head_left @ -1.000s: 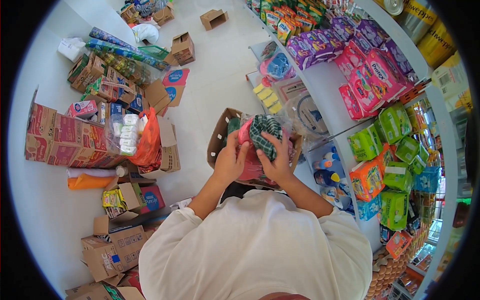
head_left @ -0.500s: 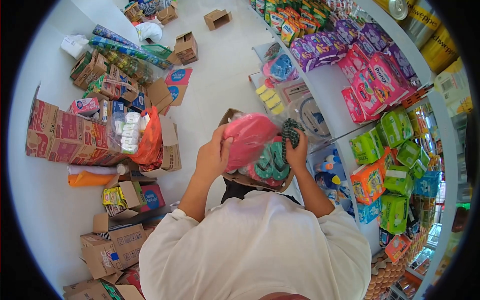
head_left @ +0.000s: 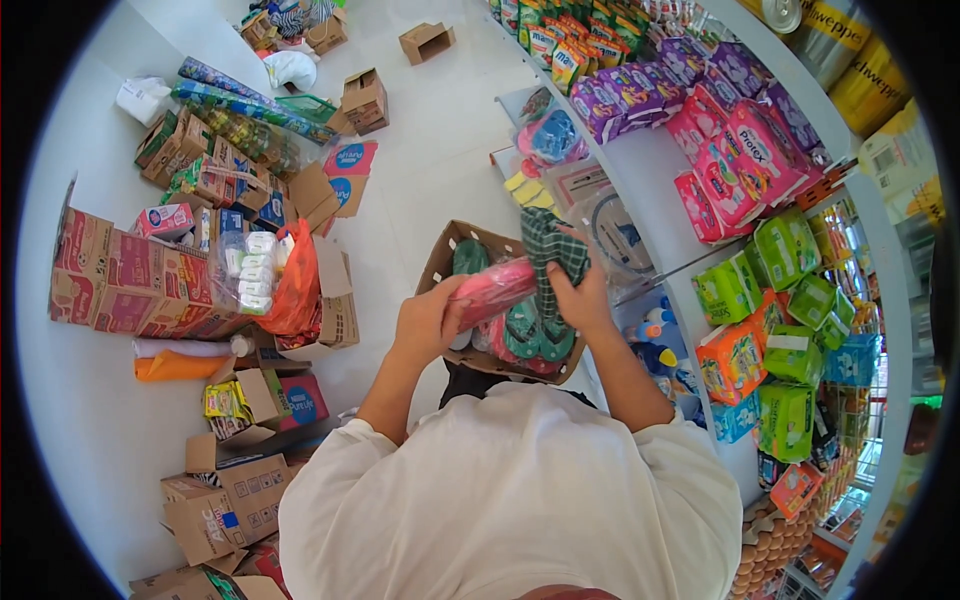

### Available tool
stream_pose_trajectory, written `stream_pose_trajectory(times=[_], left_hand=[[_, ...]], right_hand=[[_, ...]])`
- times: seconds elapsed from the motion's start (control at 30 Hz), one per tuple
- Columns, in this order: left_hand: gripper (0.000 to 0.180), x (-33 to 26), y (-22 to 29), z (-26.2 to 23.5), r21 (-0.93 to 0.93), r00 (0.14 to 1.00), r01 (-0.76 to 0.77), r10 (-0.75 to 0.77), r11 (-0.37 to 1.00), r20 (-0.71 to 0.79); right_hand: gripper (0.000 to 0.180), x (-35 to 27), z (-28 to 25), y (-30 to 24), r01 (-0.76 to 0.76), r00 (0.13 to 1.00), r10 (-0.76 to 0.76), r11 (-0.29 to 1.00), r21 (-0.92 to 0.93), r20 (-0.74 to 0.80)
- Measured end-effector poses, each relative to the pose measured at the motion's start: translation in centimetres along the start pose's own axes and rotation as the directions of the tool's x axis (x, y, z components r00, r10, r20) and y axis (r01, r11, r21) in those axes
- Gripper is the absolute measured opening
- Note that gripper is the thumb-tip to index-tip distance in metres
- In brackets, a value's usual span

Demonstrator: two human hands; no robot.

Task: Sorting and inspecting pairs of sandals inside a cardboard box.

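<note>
My left hand (head_left: 424,318) is closed on a pair of pink slippers (head_left: 492,291) in clear plastic, tilted nearly edge-on. In my right hand (head_left: 585,297) is a dark green checked cloth (head_left: 546,248), gripped between thumb and fingers, its upper part standing above the hand. The cloth lies against the right end of the slippers. Below both hands stands an open cardboard box (head_left: 437,258). Green flip-flops (head_left: 535,331) and other plastic-wrapped footwear lie in it, partly hidden by what I hold.
To the right, a white shelf (head_left: 640,165) carries purple, pink and green packs. Plastic-wrapped goods (head_left: 550,135) lie at its foot. Along the left wall are stacked cartons (head_left: 130,270) and an orange bag (head_left: 292,280). A small empty carton (head_left: 427,43) lies on the floor ahead.
The pink slippers have turned from showing their broad face to nearly edge-on. The checked cloth, bunched in my right hand before, is now spread taller and closer to the slippers.
</note>
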State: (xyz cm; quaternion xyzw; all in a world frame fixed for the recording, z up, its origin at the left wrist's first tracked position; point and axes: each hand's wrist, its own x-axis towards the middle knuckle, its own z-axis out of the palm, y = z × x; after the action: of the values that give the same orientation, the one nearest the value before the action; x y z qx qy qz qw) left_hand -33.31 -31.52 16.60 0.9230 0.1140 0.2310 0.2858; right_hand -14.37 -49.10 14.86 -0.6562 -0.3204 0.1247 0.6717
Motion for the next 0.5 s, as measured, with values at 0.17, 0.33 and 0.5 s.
stream_pose_trajectory(times=[0.17, 0.33, 0.5], left_hand=[[0.030, 0.1, 0.4, -1.4, -0.046, 0.996, 0.003, -0.007, 0.999, -0.085], [0.028, 0.6, 0.9, -0.2, 0.007, 0.993, 0.115, -0.115, 0.993, -0.022], [0.030, 2.9, -0.5, 0.7, -0.164, 0.914, 0.398, -0.406, 0.903, -0.013]], right_hand=[[0.048, -1.3, -1.7, 6.1, -0.235, 0.965, 0.255, 0.947, -0.220, 0.067], [0.057, -2.0, -1.5, 7.5, -0.186, 0.952, 0.304, 0.683, -0.706, 0.044], [0.063, -2.5, -1.1, 5.2, 0.025, 0.998, -0.049, 0.849, -0.528, -0.032]])
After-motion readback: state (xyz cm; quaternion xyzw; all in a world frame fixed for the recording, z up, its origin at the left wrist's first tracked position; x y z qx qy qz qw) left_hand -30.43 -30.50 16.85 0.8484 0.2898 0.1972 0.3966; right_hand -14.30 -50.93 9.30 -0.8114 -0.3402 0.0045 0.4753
